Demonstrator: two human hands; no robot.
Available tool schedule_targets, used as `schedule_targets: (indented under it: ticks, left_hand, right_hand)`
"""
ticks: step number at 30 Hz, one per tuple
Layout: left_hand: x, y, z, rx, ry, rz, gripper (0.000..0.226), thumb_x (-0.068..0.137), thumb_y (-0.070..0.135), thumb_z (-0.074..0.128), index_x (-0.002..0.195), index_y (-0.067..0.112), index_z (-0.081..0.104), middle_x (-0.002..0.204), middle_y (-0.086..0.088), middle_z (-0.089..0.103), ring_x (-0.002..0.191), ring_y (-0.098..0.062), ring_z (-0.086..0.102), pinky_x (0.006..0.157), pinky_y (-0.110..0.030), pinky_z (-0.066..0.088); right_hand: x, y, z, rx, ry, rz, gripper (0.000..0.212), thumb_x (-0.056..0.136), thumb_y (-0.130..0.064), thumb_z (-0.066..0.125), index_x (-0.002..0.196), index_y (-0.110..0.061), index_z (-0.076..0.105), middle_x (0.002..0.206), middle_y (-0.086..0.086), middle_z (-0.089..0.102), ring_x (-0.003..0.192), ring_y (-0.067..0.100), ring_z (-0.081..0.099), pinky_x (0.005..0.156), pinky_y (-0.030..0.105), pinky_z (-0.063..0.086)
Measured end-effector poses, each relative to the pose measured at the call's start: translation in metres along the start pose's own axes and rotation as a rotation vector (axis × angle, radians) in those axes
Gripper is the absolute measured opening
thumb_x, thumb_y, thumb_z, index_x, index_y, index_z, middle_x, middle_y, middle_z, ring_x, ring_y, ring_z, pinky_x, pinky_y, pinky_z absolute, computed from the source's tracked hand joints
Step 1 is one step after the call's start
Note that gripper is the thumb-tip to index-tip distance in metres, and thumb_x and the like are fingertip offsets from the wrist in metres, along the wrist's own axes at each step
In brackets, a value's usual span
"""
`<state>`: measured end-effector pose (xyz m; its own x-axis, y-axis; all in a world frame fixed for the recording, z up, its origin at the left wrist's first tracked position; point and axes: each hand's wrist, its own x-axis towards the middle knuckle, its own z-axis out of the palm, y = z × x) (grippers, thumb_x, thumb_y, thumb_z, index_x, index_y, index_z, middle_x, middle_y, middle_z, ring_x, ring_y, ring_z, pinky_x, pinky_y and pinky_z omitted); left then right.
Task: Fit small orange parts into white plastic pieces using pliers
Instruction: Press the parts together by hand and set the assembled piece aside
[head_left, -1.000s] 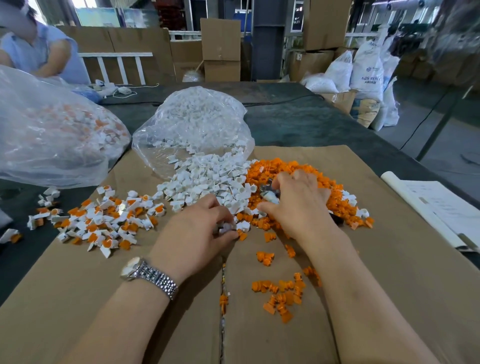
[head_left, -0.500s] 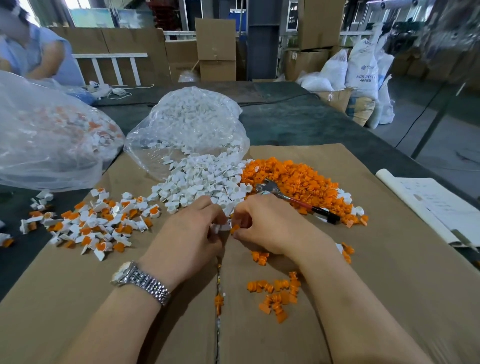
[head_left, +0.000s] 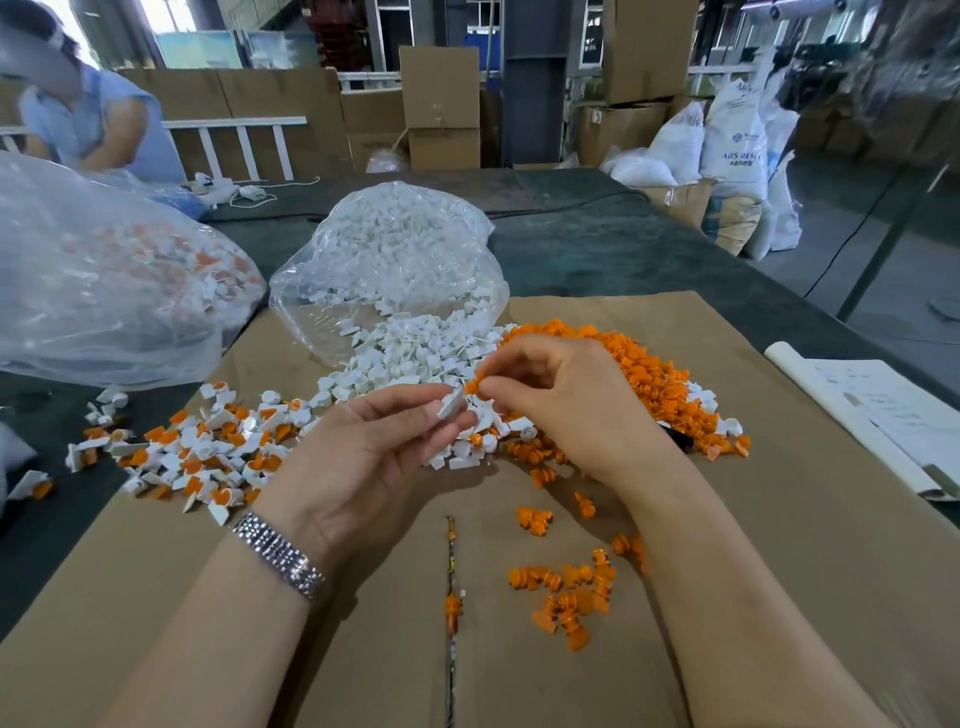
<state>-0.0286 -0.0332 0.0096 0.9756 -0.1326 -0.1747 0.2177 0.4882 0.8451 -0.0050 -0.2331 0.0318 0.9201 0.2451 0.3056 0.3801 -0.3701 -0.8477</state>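
Left hand (head_left: 374, 457) pinches a white plastic piece (head_left: 451, 404) btw thumb and fingertips, palm turned up. Right hand (head_left: 561, 400) pinches a small orange part (head_left: 474, 385) at its fingertips, just beside the white piece's top edge, nearly touching; can't tell if it's seated yet. Both are held up off the cardboard sheet (head_left: 779, 545).

Vs half a sec ago: the hands were low on the sheet, knuckles up, meeting at the near edge of the white pile. Now they've lifted and the left has rolled palm-up. The pliers lay fully in view on the orange pile back then; now the right wrist covers them and only a black handle tip (head_left: 678, 441) sticks out right of the grip.

Around it: loose white pieces (head_left: 415, 353) sit right behind the grip, spilling from a clear bag (head_left: 389, 260) further back. Orange pile (head_left: 634, 374) is behind and right of the right hand. Left of the grip lies a scatter of fitted white+orange pieces (head_left: 208, 447), w/ a bigger bag (head_left: 104, 291) of them beyond. Nearer than the grip, loose orange bits (head_left: 566, 592) lie under the right forearm. Metal watch (head_left: 278, 556) on the left wrist. Paper sheets (head_left: 878, 410) far right, another person (head_left: 93, 124) far back left.
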Motion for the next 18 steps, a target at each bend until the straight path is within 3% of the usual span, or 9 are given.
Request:
schedule_targets:
  ticks: [6, 11, 15, 18]
  left_hand:
    - [0.003, 0.001, -0.003, -0.19, -0.092, -0.079, 0.031, 0.086, -0.007, 0.061, 0.112, 0.001, 0.077, 0.115, -0.028, 0.072, 0.107, -0.03, 0.073, 0.072, -0.025, 0.062]
    - [0.004, 0.0, -0.002, -0.214, -0.07, -0.085, 0.033, 0.085, -0.004, 0.065, 0.118, -0.003, 0.072, 0.117, -0.025, 0.072, 0.104, -0.03, 0.075, 0.07, -0.027, 0.063]
    - [0.005, -0.002, -0.001, -0.056, -0.056, 0.001, 0.028, 0.072, 0.005, 0.079, 0.099, 0.008, 0.081, 0.102, -0.012, 0.077, 0.09, -0.018, 0.076, 0.061, -0.019, 0.058]
    - [0.007, -0.005, -0.001, 0.01, -0.05, 0.098, 0.019, 0.071, 0.0, 0.078, 0.088, 0.007, 0.08, 0.095, -0.013, 0.075, 0.086, -0.019, 0.075, 0.066, -0.019, 0.058]
  right_hand:
    - [-0.003, -0.006, 0.0, 0.068, 0.019, -0.035, 0.003, 0.093, -0.019, 0.073, 0.095, -0.021, 0.074, 0.087, -0.007, 0.074, 0.083, 0.006, 0.069, 0.078, 0.021, 0.058]
    - [-0.004, -0.009, 0.003, 0.059, -0.007, -0.051, 0.002, 0.093, -0.019, 0.073, 0.092, -0.02, 0.074, 0.085, -0.005, 0.072, 0.078, 0.012, 0.065, 0.069, 0.019, 0.053]
    - [-0.004, -0.009, 0.007, 0.024, -0.027, -0.026, 0.004, 0.092, -0.018, 0.073, 0.089, -0.019, 0.072, 0.08, -0.004, 0.069, 0.069, 0.007, 0.06, 0.063, 0.018, 0.051]
    - [-0.003, -0.008, 0.011, 0.007, -0.001, 0.015, 0.005, 0.091, -0.02, 0.073, 0.086, -0.02, 0.072, 0.076, -0.006, 0.068, 0.064, 0.0, 0.056, 0.059, 0.015, 0.045]
